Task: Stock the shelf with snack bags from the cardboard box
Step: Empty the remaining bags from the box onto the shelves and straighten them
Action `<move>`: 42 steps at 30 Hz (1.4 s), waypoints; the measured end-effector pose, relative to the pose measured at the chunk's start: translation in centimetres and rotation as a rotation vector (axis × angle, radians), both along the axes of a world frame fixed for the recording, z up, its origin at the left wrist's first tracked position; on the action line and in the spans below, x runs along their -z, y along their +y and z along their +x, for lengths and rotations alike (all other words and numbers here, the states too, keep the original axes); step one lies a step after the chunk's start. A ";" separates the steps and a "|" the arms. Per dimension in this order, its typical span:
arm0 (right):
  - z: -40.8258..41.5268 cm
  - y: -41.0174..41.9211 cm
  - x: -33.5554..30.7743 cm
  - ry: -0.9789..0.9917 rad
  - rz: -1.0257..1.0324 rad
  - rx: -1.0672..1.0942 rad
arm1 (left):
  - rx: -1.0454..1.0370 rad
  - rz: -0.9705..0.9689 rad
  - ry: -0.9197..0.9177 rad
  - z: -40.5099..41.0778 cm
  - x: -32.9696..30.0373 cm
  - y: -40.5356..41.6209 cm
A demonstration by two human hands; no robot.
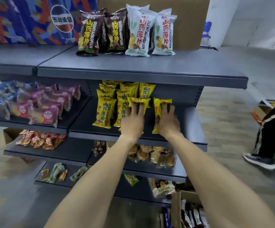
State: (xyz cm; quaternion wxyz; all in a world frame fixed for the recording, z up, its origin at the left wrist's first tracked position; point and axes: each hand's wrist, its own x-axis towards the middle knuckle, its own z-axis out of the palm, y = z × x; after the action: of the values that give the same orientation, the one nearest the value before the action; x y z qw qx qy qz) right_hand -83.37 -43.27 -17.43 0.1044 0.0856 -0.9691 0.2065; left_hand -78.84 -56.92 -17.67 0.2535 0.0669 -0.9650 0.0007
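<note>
- Two yellow snack bags are in hand at once: my left hand lies over the left bag, and my right hand lies over the right bag.
- The left grip is spread, fingers laid across the front of its bag; I cannot tell whether it clasps the bag or only presses on it.
- The right grip has its fingers over the front and the thumb curled at the near-left edge, so it looks to hold its bag.
- Both bags are on the second shelf, upright and leaning back, the left one touching the yellow rows, the right one just beside it on bare shelf. I judge they are held so to extend the front line rightward with the labels facing out.
- Counted: roughly nine yellow bags already standing, though the far ones overlap; on the top shelf, at least two brown bags and two white bags.
- The cardboard box, with more packets, is at the near right on the floor.
</note>
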 end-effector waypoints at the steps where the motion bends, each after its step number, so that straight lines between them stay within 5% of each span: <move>1: -0.5 -0.1 0.2 -0.013 -0.003 0.001 | 0.010 0.013 0.000 -0.6 0.4 -0.1; 25: -14.3 -1.5 4.2 0.070 -0.129 0.075 | 0.075 -0.026 -0.079 -14.7 1.0 -0.2; 42: -21.8 -5.0 9.0 0.262 -0.158 0.053 | 0.023 0.059 0.171 -22.8 8.0 -1.4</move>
State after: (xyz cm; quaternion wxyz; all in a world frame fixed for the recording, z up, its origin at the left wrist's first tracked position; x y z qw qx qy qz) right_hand -105.15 -48.30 -26.41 0.2419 0.0779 -0.9297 0.2665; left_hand -101.67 -58.29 -25.63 0.3328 0.0631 -0.9402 -0.0361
